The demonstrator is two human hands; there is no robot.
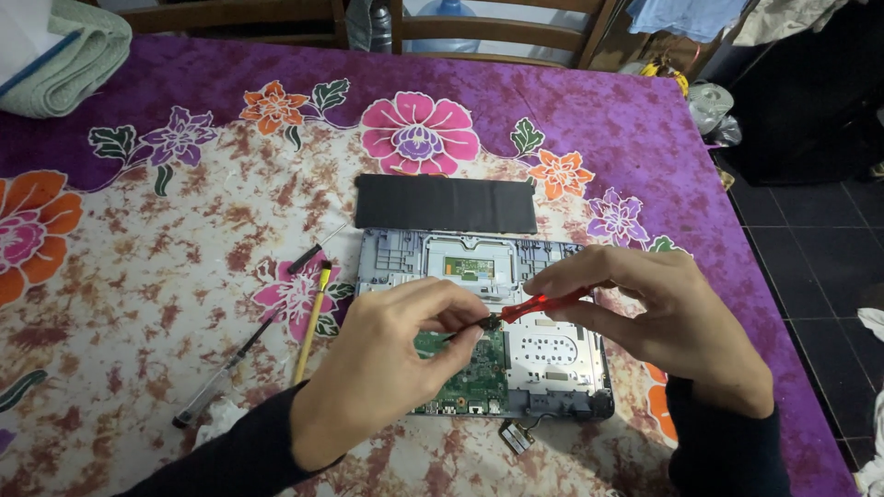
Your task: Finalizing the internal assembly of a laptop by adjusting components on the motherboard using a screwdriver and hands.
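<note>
Nearest the camera, the left hand (387,364) hovers over the near left part of the opened laptop (552,354), its grip pinched on a small dark part (486,323) just above the green circuit board (474,373). The right hand (663,317) hangs over the laptop's right side, its grip pressed around a red-handled screwdriver (543,304) whose tip meets that small part. A small loose connector piece (516,435) lies on the tabletop (138,304) just in front of the laptop's near edge.

Left of the laptop, a yellow-handled tool (311,324) lies just beside it, and a clear pen (226,373) rests a little further left, both angled across the flowered cloth. A thin black-handled screwdriver (313,250) lies near the laptop's far left corner.

Just beyond the laptop's far edge lies a flat black rectangular battery (446,203), almost touching it. Well beyond the laptop, at the far left corner of the tabletop, sits a folded green towel (69,60). Behind the tabletop stand wooden chairs (497,32).
</note>
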